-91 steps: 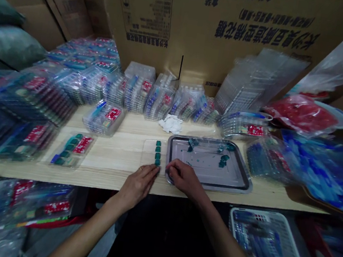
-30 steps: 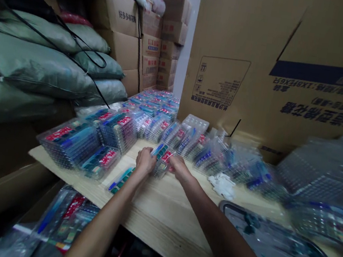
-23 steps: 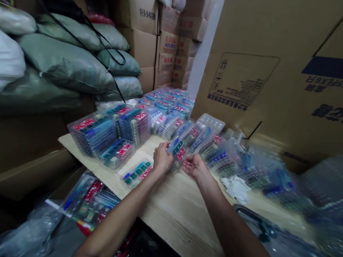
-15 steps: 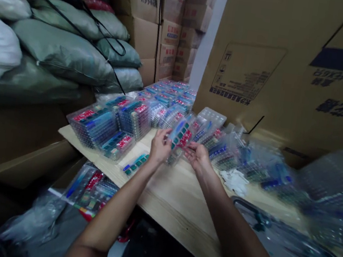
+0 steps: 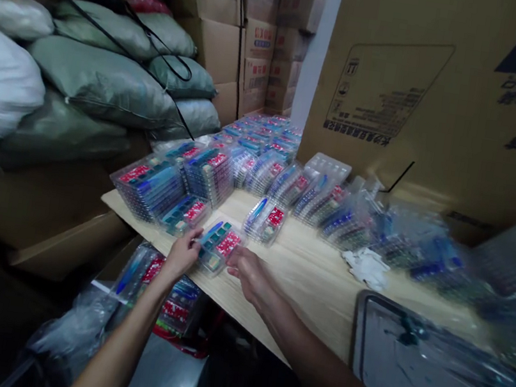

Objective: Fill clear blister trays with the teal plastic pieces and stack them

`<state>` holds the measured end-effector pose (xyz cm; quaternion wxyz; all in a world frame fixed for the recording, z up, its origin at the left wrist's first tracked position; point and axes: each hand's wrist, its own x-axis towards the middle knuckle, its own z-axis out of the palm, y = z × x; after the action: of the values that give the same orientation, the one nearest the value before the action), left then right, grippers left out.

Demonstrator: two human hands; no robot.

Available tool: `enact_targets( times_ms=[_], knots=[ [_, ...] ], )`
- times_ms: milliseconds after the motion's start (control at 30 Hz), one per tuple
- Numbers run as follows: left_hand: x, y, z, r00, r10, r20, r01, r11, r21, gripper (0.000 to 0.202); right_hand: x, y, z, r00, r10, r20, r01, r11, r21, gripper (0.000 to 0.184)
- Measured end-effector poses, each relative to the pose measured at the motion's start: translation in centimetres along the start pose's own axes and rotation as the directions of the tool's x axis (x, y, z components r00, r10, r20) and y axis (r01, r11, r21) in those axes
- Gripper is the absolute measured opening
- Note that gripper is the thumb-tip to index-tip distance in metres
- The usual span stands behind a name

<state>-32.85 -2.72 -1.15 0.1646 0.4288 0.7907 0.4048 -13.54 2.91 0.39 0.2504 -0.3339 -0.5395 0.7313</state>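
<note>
My left hand [image 5: 182, 253] grips the left edge of a clear plastic blister pack [image 5: 218, 247], which holds teal pieces, a blue stick-like item and a red label. My right hand [image 5: 247, 268] is at the pack's lower right side, with its fingertips at the edge. I cannot tell if those fingers grip it. A similar pack [image 5: 264, 219] lies a little farther off on the pale wooden table [image 5: 294, 276], out of reach of neither hand's fingers but untouched.
Stacked blister packs [image 5: 152, 189] line the table's back and left. White cloth [image 5: 366, 268] lies at right, and a metal tray [image 5: 407, 364] sits at the near right. Bagged packs [image 5: 151, 287] lie below the table edge; sacks and cartons surround it.
The pack held between both hands now lies on the table. My hands have moved left and nearer, onto another pack, which has shifted from its place. The view has swung slightly.
</note>
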Motion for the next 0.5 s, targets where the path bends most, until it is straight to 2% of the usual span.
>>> enact_targets(
  times_ms=[67, 167, 233, 300, 400, 500],
  knots=[
    [0.1, -0.1, 0.4, 1.000, 0.021, 0.012, -0.023, 0.981, 0.191, 0.049, 0.4, 0.7, -0.3, 0.999, 0.035, -0.010, -0.035, 0.999, -0.012, 0.027],
    [0.2, 1.0, 0.7, 0.997, 0.078, 0.008, -0.075, 0.907, 0.414, 0.046, 1.2, 1.7, -1.4, 0.993, 0.050, -0.107, -0.064, 0.990, -0.127, 0.031],
    [0.2, 2.2, 1.0, 0.987, 0.159, 0.019, -0.149, 0.870, 0.470, 0.039, 1.5, 2.5, -2.7, 0.983, 0.022, -0.184, -0.059, 0.977, -0.203, 0.038],
    [0.1, 3.6, 1.4, 0.973, 0.211, 0.091, -0.227, 0.834, 0.502, 0.038, 1.5, 3.3, -4.0, 0.974, -0.018, -0.226, -0.038, 0.969, -0.243, 0.043],
    [0.0, 4.8, 2.3, 0.965, 0.147, 0.219, -0.250, 0.771, 0.585, 0.060, 1.1, 4.4, -5.7, 0.965, -0.085, -0.247, 0.008, 0.955, -0.295, 0.043],
    [-0.3, 4.9, 2.5, 0.964, 0.062, 0.260, -0.218, 0.744, 0.632, 0.069, 0.5, 5.5, -6.7, 0.959, -0.204, -0.195, 0.126, 0.927, -0.352, 0.038]
  ],
)
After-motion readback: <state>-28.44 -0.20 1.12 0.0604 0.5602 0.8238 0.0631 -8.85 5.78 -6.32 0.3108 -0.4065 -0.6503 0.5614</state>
